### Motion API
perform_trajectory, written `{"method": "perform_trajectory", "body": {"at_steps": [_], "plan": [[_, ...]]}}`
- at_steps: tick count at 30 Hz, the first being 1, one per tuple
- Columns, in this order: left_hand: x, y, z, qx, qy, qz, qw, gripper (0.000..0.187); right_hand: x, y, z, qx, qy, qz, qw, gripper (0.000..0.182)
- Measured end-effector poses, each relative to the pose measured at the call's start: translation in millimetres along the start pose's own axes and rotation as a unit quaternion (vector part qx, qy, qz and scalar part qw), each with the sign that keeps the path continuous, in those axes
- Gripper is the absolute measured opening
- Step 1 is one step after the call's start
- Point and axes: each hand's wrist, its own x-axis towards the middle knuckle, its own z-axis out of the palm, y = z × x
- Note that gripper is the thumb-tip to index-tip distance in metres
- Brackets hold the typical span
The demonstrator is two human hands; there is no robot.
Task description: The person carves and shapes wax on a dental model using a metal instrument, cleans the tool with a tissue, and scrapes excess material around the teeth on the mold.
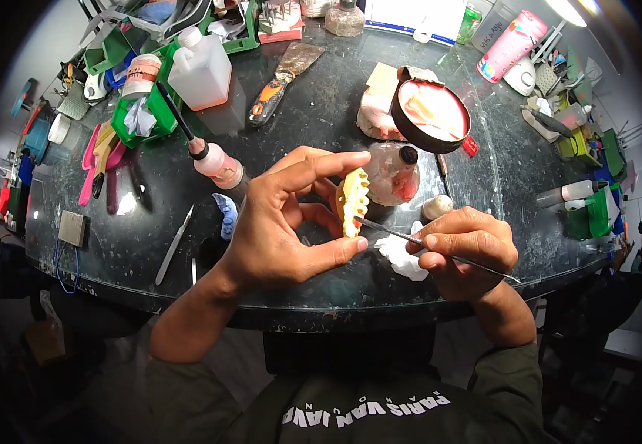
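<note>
My left hand (280, 218) is closed around a pale yellow dental cast (352, 200), holding it on edge between the thumb below and the fingers above. The row of teeth on the cast faces right, with a small reddish patch near its lower end. In my right hand (472, 251) a thin metal dental carver (391, 231) is gripped like a pen. Its tip meets the cast at the reddish patch. Below the tool lies crumpled white tissue (402, 257). Behind the cast stands a round glass spirit lamp (395, 175) with a black cap.
A round tin of pink wax (432, 111) leans at the back. To the left are a squeeze bottle (218, 164) with a long nozzle, a putty knife (270, 95), a scalpel (173, 248) and a blue toothed piece (226, 215). A plastic jug (200, 72) stands farther back.
</note>
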Motion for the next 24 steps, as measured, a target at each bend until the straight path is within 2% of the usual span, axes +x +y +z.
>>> {"method": "perform_trajectory", "body": {"at_steps": [13,19,24], "plan": [[0.5,0.4,2.1,0.004,0.007,0.009,1.000,0.076,2.3,-1.8,0.3,0.003,0.014,0.001,1.000,0.020],[0.5,-0.9,2.0,0.010,0.014,0.010,1.000,0.076,5.0,-1.0,-4.2,-0.002,-0.016,-0.025,1.000,0.020],[1.6,-2.4,2.7,0.015,0.028,0.005,0.999,0.076,-0.6,0.6,-4.5,-0.035,0.088,0.027,0.995,0.013]]}}
